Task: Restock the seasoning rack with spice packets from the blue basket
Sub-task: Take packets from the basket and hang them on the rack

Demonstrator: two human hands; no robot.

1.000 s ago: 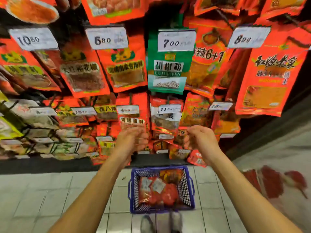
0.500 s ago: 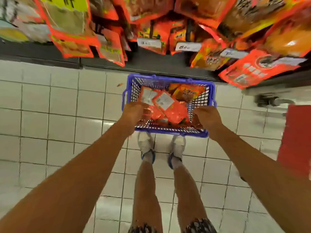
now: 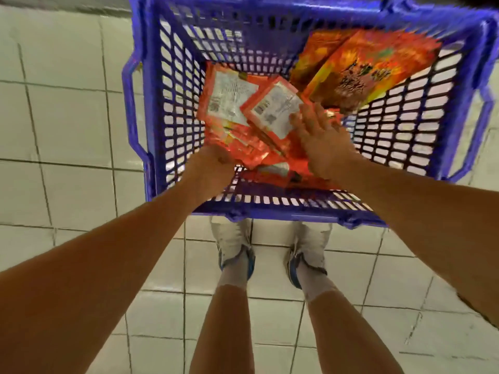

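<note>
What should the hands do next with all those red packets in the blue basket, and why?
Probably the right hand should close on the white-labelled packet under its fingertips and lift it. Both hands are down inside the blue basket, the left hand already curled at the red packets, and no packet is lifted yet.

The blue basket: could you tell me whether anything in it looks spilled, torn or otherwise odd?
Nothing stands out. The blue basket holds a loose jumble of spice packets, some lying label side up, with no visible tear or spill.
</note>
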